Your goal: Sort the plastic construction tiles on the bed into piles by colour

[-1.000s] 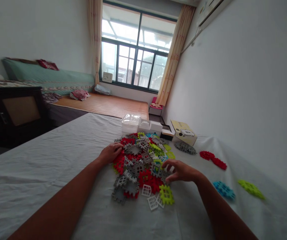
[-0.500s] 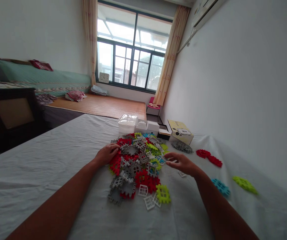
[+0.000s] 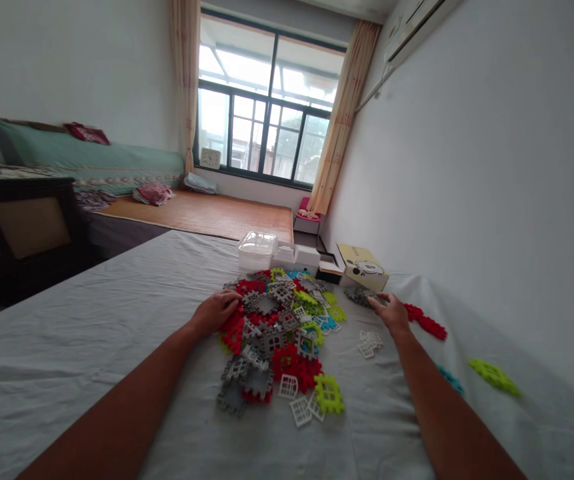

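Observation:
A heap of flat, toothed plastic building pieces lies on the sheet: red pieces [image 3: 287, 360], grey pieces [image 3: 257, 381], lime green pieces [image 3: 329, 393] and a few blue ones, with small white window panels [image 3: 301, 411] among them. At its left edge rests my left hand [image 3: 215, 311], fingers loosely bent and touching the outer red and grey pieces, no grip visible. My right hand [image 3: 391, 312] is over a row of grey toothed pieces [image 3: 355, 296] to the right, thumb and fingers closed at a grey piece's end. White panels [image 3: 369, 343] lie just below that hand.
Behind the heap stand a clear plastic box [image 3: 257, 252], small white boxes [image 3: 307, 259] and a yellow carton [image 3: 364, 265]. Red pieces [image 3: 429, 323], a partly hidden blue piece [image 3: 450, 380] and a lime piece [image 3: 494, 377] lie rightward, near the wall.
My right hand has moved right, from the heap's edge to the grey row, uncovering more white panels. My left hand stays at the heap. The view has shifted slightly.

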Action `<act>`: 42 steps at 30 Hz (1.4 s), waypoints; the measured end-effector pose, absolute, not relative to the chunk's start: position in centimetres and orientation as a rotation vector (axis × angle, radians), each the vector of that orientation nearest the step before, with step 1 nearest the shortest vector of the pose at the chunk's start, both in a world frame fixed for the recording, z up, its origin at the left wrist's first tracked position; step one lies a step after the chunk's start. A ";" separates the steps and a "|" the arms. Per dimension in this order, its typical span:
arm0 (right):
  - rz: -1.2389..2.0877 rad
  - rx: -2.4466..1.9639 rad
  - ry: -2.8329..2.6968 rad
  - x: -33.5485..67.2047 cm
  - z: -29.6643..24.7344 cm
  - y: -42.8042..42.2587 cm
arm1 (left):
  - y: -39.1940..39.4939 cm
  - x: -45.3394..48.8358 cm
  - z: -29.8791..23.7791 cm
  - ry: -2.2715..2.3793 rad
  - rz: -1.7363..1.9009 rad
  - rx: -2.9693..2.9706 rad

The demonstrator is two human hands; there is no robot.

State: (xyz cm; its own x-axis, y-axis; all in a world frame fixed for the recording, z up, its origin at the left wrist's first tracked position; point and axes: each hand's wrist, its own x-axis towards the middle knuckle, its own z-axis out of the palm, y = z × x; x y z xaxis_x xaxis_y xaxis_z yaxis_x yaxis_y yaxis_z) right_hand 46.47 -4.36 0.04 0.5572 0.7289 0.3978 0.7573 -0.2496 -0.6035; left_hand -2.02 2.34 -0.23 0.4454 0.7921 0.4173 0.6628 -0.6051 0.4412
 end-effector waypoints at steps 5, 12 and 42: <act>-0.182 -1.918 -1.272 44.7 0.9 -4.4 | 2.2 -2.0 -0.3 1.274 0.895 2.484; 0.663 -1.410 -2.010 34.2 3.6 -9.2 | 2.1 -1.9 -0.1 1.272 0.893 2.492; -0.073 -1.995 -1.529 46.8 -1.8 -6.3 | 2.3 -2.0 -0.2 1.293 0.893 2.427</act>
State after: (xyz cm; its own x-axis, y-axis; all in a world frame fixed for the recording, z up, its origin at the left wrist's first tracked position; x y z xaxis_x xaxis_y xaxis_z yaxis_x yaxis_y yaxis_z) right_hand 46.79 -6.35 -1.75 0.3293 0.8560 0.3986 0.8900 -0.1404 -0.4338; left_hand -1.98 2.30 -0.21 0.4183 0.8156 0.3997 0.6627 -0.5750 0.4797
